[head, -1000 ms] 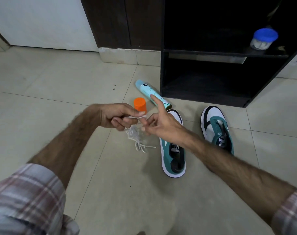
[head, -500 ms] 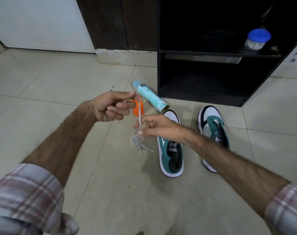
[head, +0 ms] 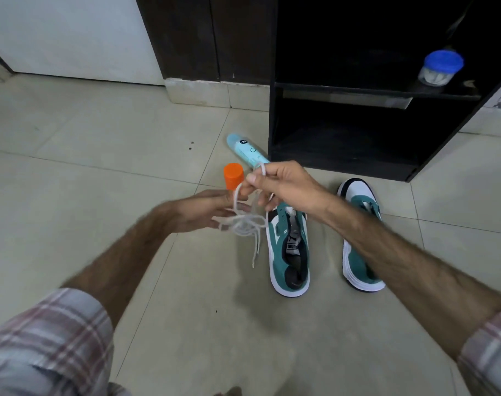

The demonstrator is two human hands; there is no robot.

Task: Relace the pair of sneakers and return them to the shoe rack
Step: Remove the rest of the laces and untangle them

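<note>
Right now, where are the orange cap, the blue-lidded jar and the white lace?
orange cap [head: 233, 175]: head view, its side.
blue-lidded jar [head: 443, 60]: head view, its lid.
white lace [head: 245, 224]: head view, its tangled middle.

You have two sneakers on the floor [head: 72, 167], both teal and white: one sneaker [head: 289, 252] near the middle of the tiles, the other sneaker [head: 358, 238] just to its right, close to the front edge of the shoe rack [head: 343, 167]. You have one tangle of white lace [head: 243, 221]; how many separate laces make it up cannot be told. One light blue spray can [head: 245, 148] lies by the rack's left front corner, and one orange cap [head: 233, 175] stands near it. One blue-lidded jar [head: 440, 68] sits at the right end of the rack's shelf. Two hands show, your left hand [head: 209, 210] and right hand [head: 286, 184].
</note>
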